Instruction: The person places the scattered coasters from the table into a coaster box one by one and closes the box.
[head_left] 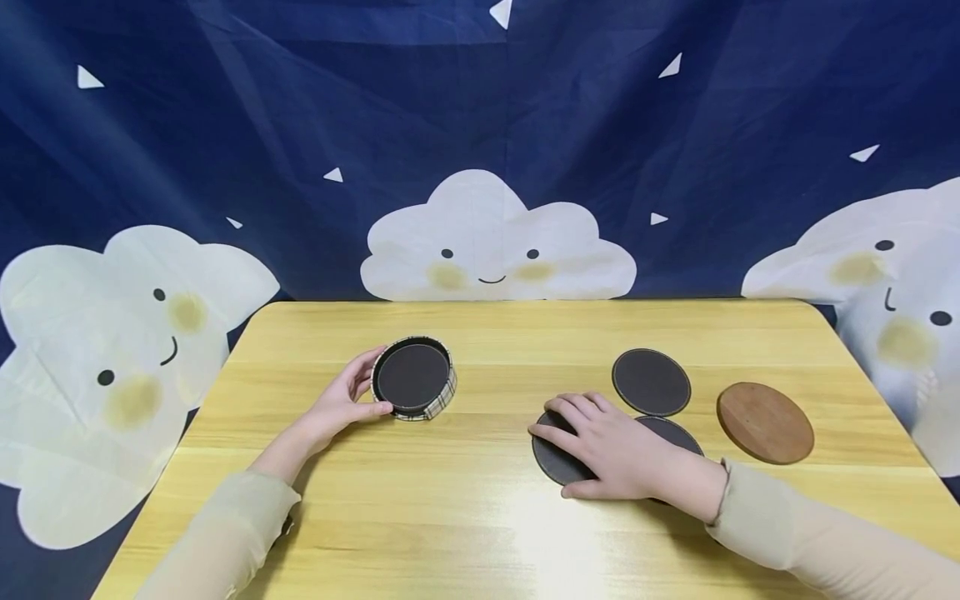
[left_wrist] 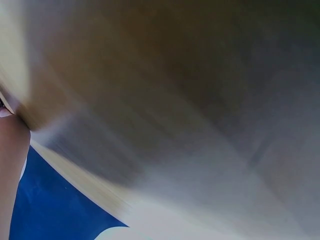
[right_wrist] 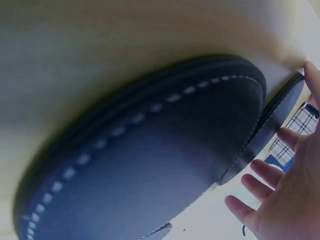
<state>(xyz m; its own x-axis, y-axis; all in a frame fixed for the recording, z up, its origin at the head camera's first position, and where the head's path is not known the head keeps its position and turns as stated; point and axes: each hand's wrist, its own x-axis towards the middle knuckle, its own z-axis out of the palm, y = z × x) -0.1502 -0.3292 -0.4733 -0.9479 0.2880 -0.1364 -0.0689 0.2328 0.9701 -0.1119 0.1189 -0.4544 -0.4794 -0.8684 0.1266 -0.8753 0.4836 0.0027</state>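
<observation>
1. Grips plaid-sided round holder in left hand, thumb and fingers around its wall.
2. Spreads right hand over first black disc, holding nothing.
3. Has second black disc partly beneath right hand, third black disc beyond it.
4. Shows brown disc farther right on surface.

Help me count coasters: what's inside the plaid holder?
A dark round surface, possibly a coaster, shows inside the plaid holder; anything beneath that surface is covered from view.
</observation>
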